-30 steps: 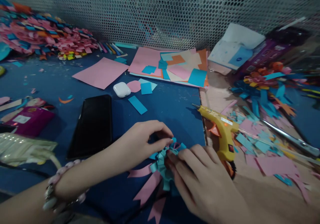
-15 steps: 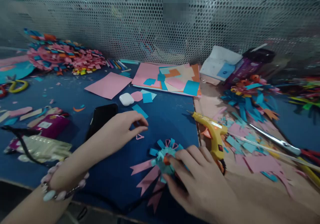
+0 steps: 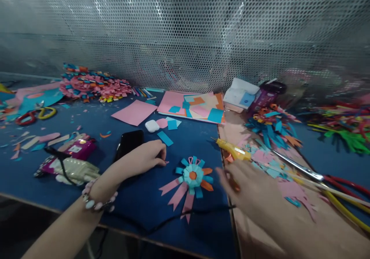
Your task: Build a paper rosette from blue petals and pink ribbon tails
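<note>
A paper rosette [image 3: 192, 178] of blue, pink and orange strips lies flat on the blue table [image 3: 138, 197], with nothing touching it. My left hand [image 3: 146, 158] rests on the table to its left, fingers curled down onto a small pink scrap [image 3: 165, 162] beside the black phone [image 3: 129, 143]. My right hand [image 3: 251, 189] is to the rosette's right, blurred by motion, over the handle of the yellow glue gun [image 3: 231, 150]. I cannot make out whether it grips the gun.
Sheets of pink, blue and orange paper [image 3: 196, 105] and a white earbud case [image 3: 152, 126] lie behind. A heap of finished rosettes [image 3: 95, 87] sits back left, more on the right [image 3: 271, 126]. Scissors [image 3: 36, 114], a black cable [image 3: 173, 220] and long rods [image 3: 318, 176] lie about. A perforated metal screen [image 3: 185, 31] closes the back.
My right hand has let go of the rosette and swung right towards the glue gun. My left hand stayed by the pink scrap. The view has tilted up and back.
</note>
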`<move>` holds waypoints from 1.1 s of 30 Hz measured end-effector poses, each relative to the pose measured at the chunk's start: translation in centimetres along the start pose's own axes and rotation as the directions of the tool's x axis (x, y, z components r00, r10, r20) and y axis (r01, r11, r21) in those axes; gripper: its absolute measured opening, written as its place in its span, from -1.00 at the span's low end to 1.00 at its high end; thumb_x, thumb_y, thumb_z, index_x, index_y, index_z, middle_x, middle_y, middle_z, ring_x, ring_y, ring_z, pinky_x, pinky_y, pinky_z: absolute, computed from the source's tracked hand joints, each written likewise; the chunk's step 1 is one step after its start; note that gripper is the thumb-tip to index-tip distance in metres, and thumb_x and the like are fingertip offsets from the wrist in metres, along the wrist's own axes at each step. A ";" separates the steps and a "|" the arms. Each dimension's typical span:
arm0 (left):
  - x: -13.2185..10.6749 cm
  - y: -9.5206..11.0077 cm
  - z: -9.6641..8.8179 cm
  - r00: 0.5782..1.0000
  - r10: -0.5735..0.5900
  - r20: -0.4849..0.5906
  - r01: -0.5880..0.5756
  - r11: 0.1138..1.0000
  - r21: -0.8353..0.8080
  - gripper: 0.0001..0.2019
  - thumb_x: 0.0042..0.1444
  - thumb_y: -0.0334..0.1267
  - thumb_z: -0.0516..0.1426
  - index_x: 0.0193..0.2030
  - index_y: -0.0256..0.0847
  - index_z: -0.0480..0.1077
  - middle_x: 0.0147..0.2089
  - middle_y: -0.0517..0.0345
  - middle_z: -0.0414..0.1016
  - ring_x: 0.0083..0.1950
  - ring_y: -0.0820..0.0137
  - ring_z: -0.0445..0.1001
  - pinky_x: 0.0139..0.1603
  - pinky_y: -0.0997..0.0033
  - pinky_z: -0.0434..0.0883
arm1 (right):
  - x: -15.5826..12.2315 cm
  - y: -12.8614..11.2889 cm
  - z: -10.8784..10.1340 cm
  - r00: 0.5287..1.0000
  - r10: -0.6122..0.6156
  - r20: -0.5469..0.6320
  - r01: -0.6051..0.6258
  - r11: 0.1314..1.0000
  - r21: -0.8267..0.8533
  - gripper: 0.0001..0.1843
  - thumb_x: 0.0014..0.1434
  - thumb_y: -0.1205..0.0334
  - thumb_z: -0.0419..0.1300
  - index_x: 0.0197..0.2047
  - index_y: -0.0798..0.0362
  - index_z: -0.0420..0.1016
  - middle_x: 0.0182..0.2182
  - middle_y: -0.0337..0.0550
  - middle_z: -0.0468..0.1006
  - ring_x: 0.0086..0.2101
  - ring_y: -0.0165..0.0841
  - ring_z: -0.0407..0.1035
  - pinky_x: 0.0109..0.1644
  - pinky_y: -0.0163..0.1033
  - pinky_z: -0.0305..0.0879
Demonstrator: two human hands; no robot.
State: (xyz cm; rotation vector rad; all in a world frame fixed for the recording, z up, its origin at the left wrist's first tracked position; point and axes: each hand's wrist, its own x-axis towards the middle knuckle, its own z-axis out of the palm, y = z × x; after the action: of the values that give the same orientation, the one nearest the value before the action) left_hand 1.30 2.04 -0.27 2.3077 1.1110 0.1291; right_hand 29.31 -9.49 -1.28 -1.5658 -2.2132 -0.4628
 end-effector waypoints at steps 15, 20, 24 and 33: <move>1.4 1.6 1.2 0.964 0.096 -0.247 -0.204 0.862 -0.464 -0.91 0.04 -0.30 0.21 -0.34 -0.27 0.40 -0.25 0.06 0.53 -0.22 0.37 0.53 -0.22 0.39 0.48 | -0.7 5.2 1.9 0.698 0.532 0.479 -0.715 0.489 0.499 -0.67 0.04 -0.09 0.06 -0.51 0.00 0.27 -0.64 -0.25 0.34 -0.60 -0.36 0.27 -0.55 -0.29 0.07; 1.6 1.8 1.3 0.960 0.101 -0.261 -0.225 0.832 -0.507 -0.82 -0.01 -0.26 0.26 -0.28 -0.29 0.44 -0.19 0.03 0.55 -0.17 0.34 0.53 -0.11 0.34 0.47 | -0.5 3.5 0.7 0.666 0.388 0.637 -0.721 0.116 0.683 -0.66 0.12 -0.05 -0.02 -0.31 0.04 0.37 -0.61 -0.25 0.41 -0.62 -0.37 0.33 -0.64 -0.32 0.24; 1.4 2.6 1.2 0.961 0.057 -0.271 -0.197 0.827 -0.526 -0.76 0.03 -0.15 0.24 -0.25 -0.29 0.46 -0.18 0.02 0.55 -0.18 0.34 0.53 -0.08 0.31 0.47 | -0.7 1.9 0.7 0.665 0.405 0.628 -0.691 0.014 0.723 -0.58 0.14 -0.18 0.06 -0.33 0.04 0.41 -0.62 -0.28 0.42 -0.64 -0.42 0.30 -0.63 -0.36 0.22; 1.7 2.9 2.2 0.943 -0.035 -0.330 -0.190 0.758 -0.624 -0.79 0.01 -0.24 0.26 -0.22 -0.26 0.43 -0.17 0.09 0.56 -0.21 0.38 0.55 -0.05 0.29 0.49 | -2.3 -0.4 2.0 0.690 0.364 0.625 -0.618 -0.153 0.771 -0.51 -0.06 -0.24 0.28 -0.48 0.03 0.29 -0.77 -0.44 0.27 -0.79 -0.52 0.13 -0.72 -0.39 0.10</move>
State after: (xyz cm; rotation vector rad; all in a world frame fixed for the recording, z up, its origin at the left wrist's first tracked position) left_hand 5.11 0.93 -0.84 1.7186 0.9152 0.8274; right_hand 29.33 -10.55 -4.13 -1.3406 -1.0308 1.3186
